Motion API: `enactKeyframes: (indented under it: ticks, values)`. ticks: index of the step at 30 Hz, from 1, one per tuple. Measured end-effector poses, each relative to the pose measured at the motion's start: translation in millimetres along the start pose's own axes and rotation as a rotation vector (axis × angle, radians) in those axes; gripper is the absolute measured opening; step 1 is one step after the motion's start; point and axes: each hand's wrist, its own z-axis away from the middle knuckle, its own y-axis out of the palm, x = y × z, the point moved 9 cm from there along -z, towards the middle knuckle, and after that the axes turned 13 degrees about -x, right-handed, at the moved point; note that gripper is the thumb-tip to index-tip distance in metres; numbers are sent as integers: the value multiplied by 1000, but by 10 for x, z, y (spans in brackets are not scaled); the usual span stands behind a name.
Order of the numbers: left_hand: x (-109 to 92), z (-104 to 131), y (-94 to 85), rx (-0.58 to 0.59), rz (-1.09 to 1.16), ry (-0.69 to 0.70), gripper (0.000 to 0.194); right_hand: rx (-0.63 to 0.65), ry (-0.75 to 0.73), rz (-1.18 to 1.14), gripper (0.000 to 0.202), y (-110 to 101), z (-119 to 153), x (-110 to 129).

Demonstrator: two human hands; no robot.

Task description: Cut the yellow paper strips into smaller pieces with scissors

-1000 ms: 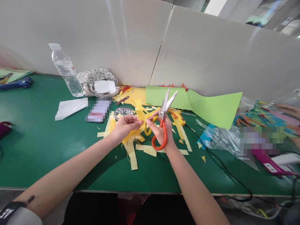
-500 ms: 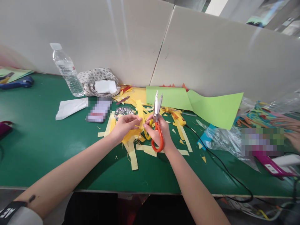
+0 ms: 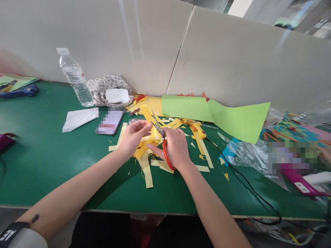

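Red-handled scissors [image 3: 163, 134] swung from upright to leaning left, blades now at the yellow strip [image 3: 146, 112]

Compared with half a second ago, right hand [image 3: 177, 144] is turned over, its back now uppermost; left hand [image 3: 134, 136] has hardly shifted.

Left: thumb and fingertips in a narrow pinch on the yellow strip, which stands up from the grip over the loose yellow scraps [image 3: 141, 151] at mid-table. Pinching it near the lower part presumably keeps the upper length stiff and clear of the clutter.

Right: hand wrapped round the scissors, thumb side low by the red loop; the other loop is hidden by the hand. Blades are parted, points toward the strip. Holding them across it probably lets both edges be seen from above. Contact between blade and strip: cannot tell.

Surroundings: the sequin dish [image 3: 134, 120] is partly covered by the left hand. The yellow glue gun [image 3: 198, 131] lies just beyond the right hand, its black cord [image 3: 248, 185] trailing rightward, perhaps to stay out from under the wrists. Phone [image 3: 110, 122] and water bottle [image 3: 77, 84] stand off to the left, apart from the cuttings.
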Motion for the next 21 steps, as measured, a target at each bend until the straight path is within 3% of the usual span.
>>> enactKeyframes:
  ticks: [13,21]
  values:
    - [-108,27,-33,-51,0,141,15,12,-19,23,32,-18,14,65]
    - [-109,29,-44,-64,18,155,17,8,-20,49,33,-19,13,66]
